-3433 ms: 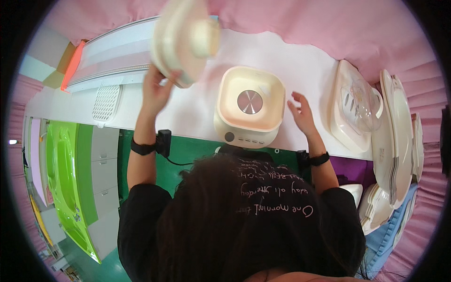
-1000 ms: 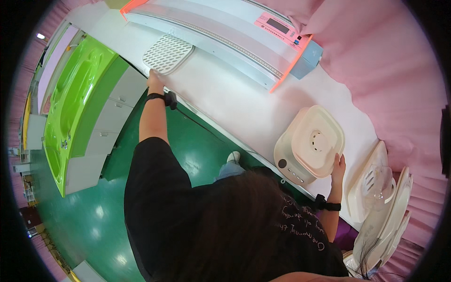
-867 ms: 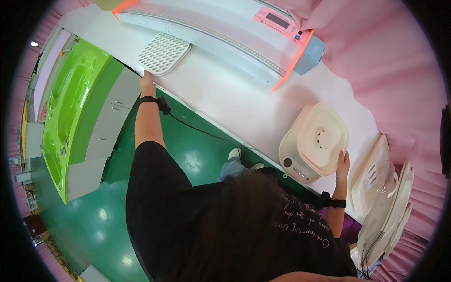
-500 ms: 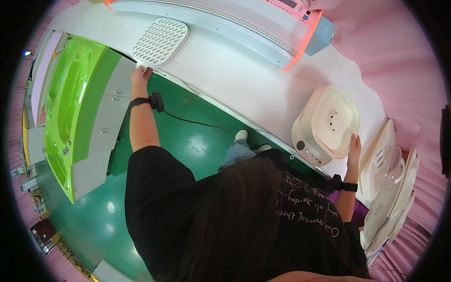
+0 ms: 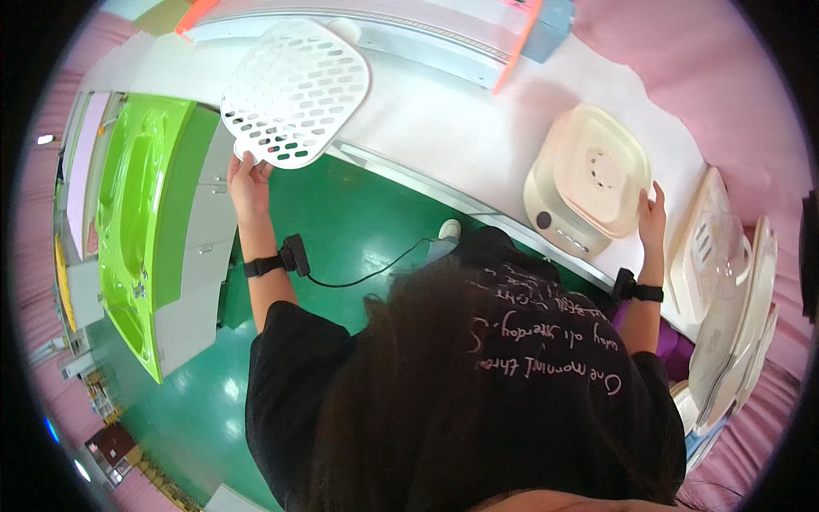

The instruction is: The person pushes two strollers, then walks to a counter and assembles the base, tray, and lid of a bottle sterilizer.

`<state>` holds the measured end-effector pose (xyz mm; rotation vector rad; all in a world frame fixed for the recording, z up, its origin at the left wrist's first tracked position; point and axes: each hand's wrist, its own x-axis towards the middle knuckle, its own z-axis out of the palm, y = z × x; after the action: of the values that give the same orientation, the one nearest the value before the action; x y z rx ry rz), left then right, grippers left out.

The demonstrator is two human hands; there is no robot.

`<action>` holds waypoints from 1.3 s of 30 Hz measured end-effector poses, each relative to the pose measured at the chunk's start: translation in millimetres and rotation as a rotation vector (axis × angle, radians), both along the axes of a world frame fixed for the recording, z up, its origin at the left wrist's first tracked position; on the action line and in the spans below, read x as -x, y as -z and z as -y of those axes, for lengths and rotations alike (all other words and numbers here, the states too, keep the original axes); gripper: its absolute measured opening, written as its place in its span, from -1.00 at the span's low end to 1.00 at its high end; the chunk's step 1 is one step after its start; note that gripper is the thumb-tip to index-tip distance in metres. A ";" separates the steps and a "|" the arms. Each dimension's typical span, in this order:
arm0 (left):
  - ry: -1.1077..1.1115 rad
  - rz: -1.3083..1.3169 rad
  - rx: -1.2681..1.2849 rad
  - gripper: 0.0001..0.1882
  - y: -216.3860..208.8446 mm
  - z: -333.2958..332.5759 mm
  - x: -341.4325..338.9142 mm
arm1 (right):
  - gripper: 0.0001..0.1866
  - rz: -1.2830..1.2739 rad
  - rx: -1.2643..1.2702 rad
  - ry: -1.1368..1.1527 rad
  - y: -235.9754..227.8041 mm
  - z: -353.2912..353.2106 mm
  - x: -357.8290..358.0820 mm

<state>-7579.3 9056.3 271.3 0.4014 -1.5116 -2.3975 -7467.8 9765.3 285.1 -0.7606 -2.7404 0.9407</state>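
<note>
My left hand (image 5: 251,189) grips the short tab of a white perforated rack (image 5: 300,92). The rack is rounded and square, tilted up at the table's front edge, with green floor showing through some of its slots. At the right, my right hand (image 5: 653,220) has its fingers closed at the rim of a cream tray (image 5: 621,145) with a ring of slots in its middle. That tray lies on a cream appliance base (image 5: 546,207), which has a dark knob and a row of buttons at its front.
A long light-blue machine with an orange-edged end (image 5: 516,47) stands along the back of the white table (image 5: 426,119). Right of my hand are a slotted cream tray (image 5: 695,264), a clear cover (image 5: 725,243) and stacked panels (image 5: 742,299). A green sink unit (image 5: 141,196) stands left.
My left hand has lifted the perforated rack from the table and tilted it toward me. My right hand stays at the cream tray's rim.
</note>
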 end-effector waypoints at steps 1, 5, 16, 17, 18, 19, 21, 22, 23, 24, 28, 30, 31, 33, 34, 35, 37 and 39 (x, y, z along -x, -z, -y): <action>0.072 -0.022 0.001 -0.73 -9.8 -17.8 1.2 | -0.60 -0.007 -0.004 0.020 -6.7 1.8 -0.2; 0.310 -0.110 -0.005 -0.76 -37.4 -105.9 18.2 | -0.67 -0.267 0.252 -0.120 -43.7 19.2 1.2; 0.854 -0.203 0.115 -0.72 -82.4 -344.5 32.9 | -0.66 -0.371 0.760 -0.128 -107.5 48.7 -14.3; 0.853 -0.232 0.184 -0.71 -85.6 -354.5 32.1 | -0.66 -0.383 0.765 -0.103 -102.7 42.4 -18.7; 0.840 -0.263 0.251 -0.71 -88.3 -363.6 31.0 | -0.68 -0.397 0.826 -0.101 -99.5 36.4 -21.3; 0.854 -0.263 0.256 -0.71 -90.7 -371.8 29.0 | -0.69 -0.410 0.887 -0.101 -97.3 32.5 -25.1; 0.830 -0.386 0.259 -0.72 -94.8 -384.2 26.8 | -0.68 -0.466 0.909 -0.055 -94.6 30.0 -31.8; 0.836 -0.388 0.265 -0.72 -91.2 -388.3 29.4 | -0.67 -0.483 0.954 -0.007 -93.6 28.3 -33.2; 0.795 -0.522 0.401 -0.72 -82.9 -392.0 33.4 | -0.66 -0.498 0.999 0.041 -92.5 26.8 -34.3; 0.754 -0.659 0.535 -0.71 -81.5 -396.8 34.7 | -0.66 -0.508 1.002 0.047 -90.5 23.9 -37.1; 0.589 -0.738 0.722 -0.52 -65.4 -414.7 27.7 | -0.64 -0.521 0.939 0.045 -82.4 24.5 -44.9; 0.702 -0.657 0.698 -0.49 -53.1 -416.5 17.2 | -0.67 -0.513 0.747 0.015 -64.4 23.5 -45.3; 0.804 -0.569 0.671 -0.47 -47.3 -415.8 14.1 | -0.65 -0.517 0.720 -0.020 -59.2 27.3 -43.5; 0.860 -0.548 0.649 -0.40 -34.0 -419.1 8.0 | -0.58 -0.508 0.702 0.004 -37.1 21.4 -40.5; 0.896 -0.499 0.600 -0.39 -25.6 -420.1 7.3 | -0.58 -0.514 0.700 0.007 -24.3 15.1 -38.1; 0.930 -0.451 0.551 -0.37 -17.7 -421.0 7.5 | -0.57 -0.521 0.606 0.017 -11.6 7.3 -35.9; 0.926 -0.450 0.663 -0.34 -22.7 -422.1 3.0 | -0.57 -0.528 0.514 0.028 -2.8 1.6 -30.4; 0.918 -0.451 0.774 -0.30 -21.8 -424.9 3.0 | -0.59 -0.491 0.454 0.038 2.1 -2.2 -25.5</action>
<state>-7582.3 9481.1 293.1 -1.1211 -2.4859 -1.8743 -7442.3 9767.5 283.0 -0.5398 -2.1084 1.5304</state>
